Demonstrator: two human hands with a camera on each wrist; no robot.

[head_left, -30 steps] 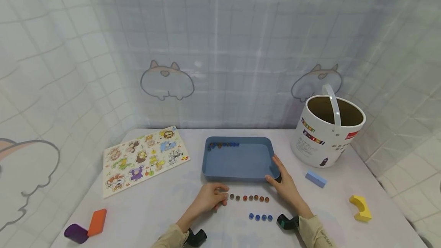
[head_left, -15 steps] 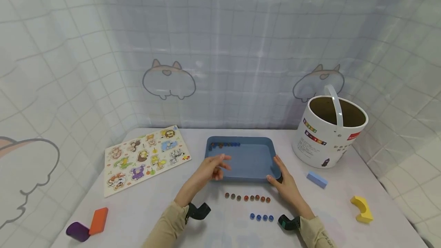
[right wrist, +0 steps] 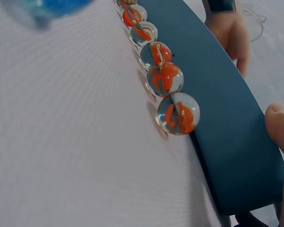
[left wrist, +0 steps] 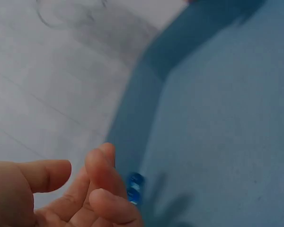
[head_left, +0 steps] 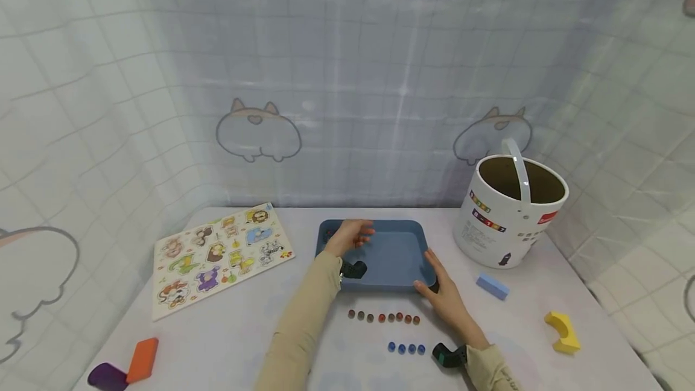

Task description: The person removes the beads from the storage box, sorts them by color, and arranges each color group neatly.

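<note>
A shallow blue tray point(head_left: 393, 258) lies at the middle of the table. My left hand point(head_left: 350, 235) reaches over its left part, fingers loosely curled with nothing between them. Blue glass marbles point(left wrist: 135, 182) inside the tray show just beyond those fingertips; the hand and wrist hide most of the others there. My right hand point(head_left: 445, 294) holds the tray's near right corner, its thumb point(right wrist: 280, 127) at the near edge. In front of the tray, orange-swirled marbles point(right wrist: 164, 78) form a row. Nearer still is a shorter row of blue marbles point(head_left: 402, 349).
An animal puzzle board point(head_left: 217, 255) lies at the back left. A white bucket point(head_left: 502, 216) with a handle stands at the back right. Near the right side are a blue block point(head_left: 492, 286) and a yellow arch block point(head_left: 563, 332); orange point(head_left: 143, 359) and purple point(head_left: 107, 377) blocks sit front left.
My left hand has left the marble at the left end of the orange row and moved away from me, over the tray's left part. The right hand stays at the tray's corner.
</note>
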